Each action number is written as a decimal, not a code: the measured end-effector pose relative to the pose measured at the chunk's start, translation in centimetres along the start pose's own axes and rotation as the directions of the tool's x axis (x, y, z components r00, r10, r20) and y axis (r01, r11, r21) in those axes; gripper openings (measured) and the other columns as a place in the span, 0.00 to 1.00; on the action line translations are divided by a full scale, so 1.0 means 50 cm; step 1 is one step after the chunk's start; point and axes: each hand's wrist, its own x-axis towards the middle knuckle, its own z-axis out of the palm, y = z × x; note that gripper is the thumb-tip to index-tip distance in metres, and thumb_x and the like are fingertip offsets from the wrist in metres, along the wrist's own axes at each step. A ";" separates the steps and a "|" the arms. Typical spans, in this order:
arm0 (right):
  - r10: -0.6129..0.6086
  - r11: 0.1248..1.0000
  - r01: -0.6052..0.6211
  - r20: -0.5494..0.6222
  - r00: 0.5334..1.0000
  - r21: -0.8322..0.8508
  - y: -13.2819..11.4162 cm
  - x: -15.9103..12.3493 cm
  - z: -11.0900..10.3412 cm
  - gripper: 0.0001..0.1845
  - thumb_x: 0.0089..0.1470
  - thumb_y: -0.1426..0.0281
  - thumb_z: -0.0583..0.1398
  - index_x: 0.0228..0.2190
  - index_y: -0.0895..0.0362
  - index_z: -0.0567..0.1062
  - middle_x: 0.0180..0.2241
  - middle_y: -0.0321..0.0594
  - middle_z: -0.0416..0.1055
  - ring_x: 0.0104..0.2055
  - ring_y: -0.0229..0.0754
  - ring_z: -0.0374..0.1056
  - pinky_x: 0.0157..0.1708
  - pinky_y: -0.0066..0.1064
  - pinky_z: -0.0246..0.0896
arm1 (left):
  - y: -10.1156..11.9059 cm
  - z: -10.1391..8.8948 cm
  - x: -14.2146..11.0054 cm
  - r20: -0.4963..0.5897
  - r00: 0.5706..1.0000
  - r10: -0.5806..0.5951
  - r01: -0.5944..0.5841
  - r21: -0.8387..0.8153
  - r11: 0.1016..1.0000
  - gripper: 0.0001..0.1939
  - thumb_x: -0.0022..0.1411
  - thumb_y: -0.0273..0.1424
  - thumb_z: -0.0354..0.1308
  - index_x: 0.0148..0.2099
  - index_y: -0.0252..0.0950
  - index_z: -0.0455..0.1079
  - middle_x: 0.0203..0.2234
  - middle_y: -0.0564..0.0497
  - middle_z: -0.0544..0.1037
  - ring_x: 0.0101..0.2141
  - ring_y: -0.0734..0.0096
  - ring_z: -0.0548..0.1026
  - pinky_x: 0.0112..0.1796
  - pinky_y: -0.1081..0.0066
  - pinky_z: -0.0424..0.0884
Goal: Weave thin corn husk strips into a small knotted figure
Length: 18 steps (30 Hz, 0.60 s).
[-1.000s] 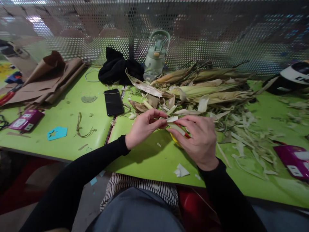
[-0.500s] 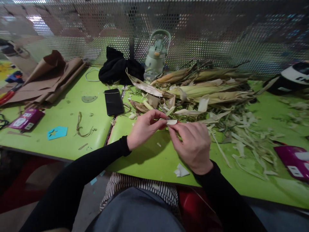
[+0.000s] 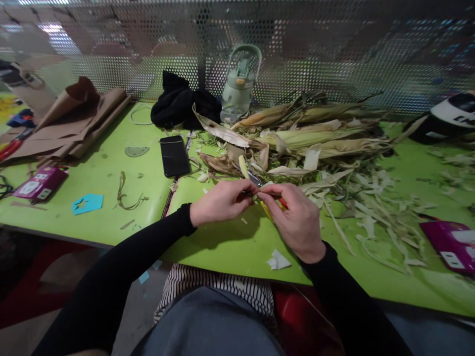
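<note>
Head view: my left hand [image 3: 225, 200] and my right hand [image 3: 300, 217] meet at the fingertips, low over the green table [image 3: 218, 254]. Both pinch tight on a tiny bit of husk [image 3: 257, 193], and my fingers hide most of it. One pale yellow strip [image 3: 243, 167] pokes up by my left fingers; I can't tell if I hold it. Some metal tool [image 3: 254, 179] shows behind my fingertips, with red and yellow parts under my right hand. Past my hands is a big messy pile of corn husks [image 3: 315, 141]. My left side has a black phone [image 3: 174, 156], and a green bottle [image 3: 238, 89] stands behind.
</note>
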 end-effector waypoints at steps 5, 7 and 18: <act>0.173 0.983 -0.167 -0.075 0.982 0.080 -0.007 -0.008 0.006 0.07 0.59 0.66 0.64 0.39 0.53 0.73 0.33 0.38 0.78 0.31 0.42 0.74 0.33 0.34 0.70 | -0.007 0.016 0.001 -0.006 0.997 -0.073 0.068 -0.308 0.949 0.08 0.64 0.32 0.59 0.40 0.32 0.71 0.29 0.51 0.77 0.28 0.77 0.73 0.32 0.74 0.70; 0.223 0.971 -0.211 -0.117 0.968 0.110 -0.010 -0.009 0.008 0.10 0.57 0.66 0.65 0.40 0.53 0.72 0.32 0.37 0.78 0.31 0.41 0.74 0.32 0.33 0.71 | -0.013 0.024 0.005 -0.014 0.992 -0.123 0.101 -0.493 0.864 0.07 0.64 0.31 0.60 0.38 0.32 0.69 0.29 0.52 0.76 0.29 0.77 0.75 0.35 0.73 0.72; 0.505 0.631 -0.525 0.211 0.837 0.571 0.010 0.000 0.011 0.14 0.53 0.57 0.67 0.34 0.54 0.79 0.28 0.36 0.78 0.27 0.37 0.71 0.26 0.28 0.69 | -0.011 0.030 -0.001 -0.240 0.971 -0.012 -0.069 -0.326 0.943 0.08 0.65 0.33 0.60 0.41 0.33 0.72 0.31 0.51 0.79 0.31 0.76 0.75 0.35 0.75 0.71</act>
